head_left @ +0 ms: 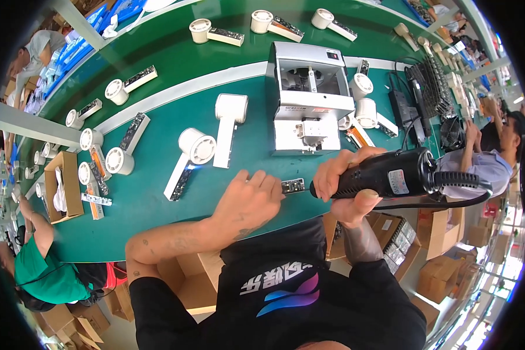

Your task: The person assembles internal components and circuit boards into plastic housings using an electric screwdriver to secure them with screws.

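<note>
The left hand (pixel 248 201) pins a small circuit strip (pixel 293 186) with fingers together on the green surface (pixel 157 169), the right hand (pixel 347 184) clamped around a black electric screwdriver (pixel 385 178), several white units (pixel 195 146) unfinished nearby.

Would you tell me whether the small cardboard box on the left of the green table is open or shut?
Open. The cardboard box has its flaps spread, and white material shows inside it on the green table.
</note>
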A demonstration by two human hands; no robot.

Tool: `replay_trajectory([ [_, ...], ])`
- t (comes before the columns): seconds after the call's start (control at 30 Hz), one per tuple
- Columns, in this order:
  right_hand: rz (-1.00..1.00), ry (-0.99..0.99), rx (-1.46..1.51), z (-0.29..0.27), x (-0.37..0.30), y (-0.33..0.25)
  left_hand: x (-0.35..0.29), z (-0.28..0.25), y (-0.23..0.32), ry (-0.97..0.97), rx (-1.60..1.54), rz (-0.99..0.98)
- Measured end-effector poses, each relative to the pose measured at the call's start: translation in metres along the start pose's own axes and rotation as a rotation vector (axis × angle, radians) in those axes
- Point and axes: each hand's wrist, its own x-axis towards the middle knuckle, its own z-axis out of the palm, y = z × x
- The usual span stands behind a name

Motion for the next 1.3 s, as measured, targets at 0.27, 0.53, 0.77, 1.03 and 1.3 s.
replay_trajectory([
  [0.27, 0.105, -0.197, -0.024, -0.010, 0.011, -0.012, 0.002, 0.002, 0.002, 0.028, 0.019, 0.028],
  [0.53, -0.200, -0.013, -0.268, 0.011, 0.086, -0.016, 0.006, 0.008, 0.003, 0.076, -0.089, 0.004],
  [0.77, -0.114, -0.083, -0.234, 0.019, 0.070, -0.007, -0.004, -0.066, -0.017, -0.034, -0.036, -0.094],
  [1.03, 0.040, -0.079, 0.013, 0.053, 0.040, 0.004, -0.012, -0.067, -0.032, -0.237, -0.015, -0.030],
  [1.3, 0.006, -0.093, 0.033, 0.055, 0.036, 0.018, -0.012, -0.070, -0.031, -0.300, -0.024, -0.068],
])
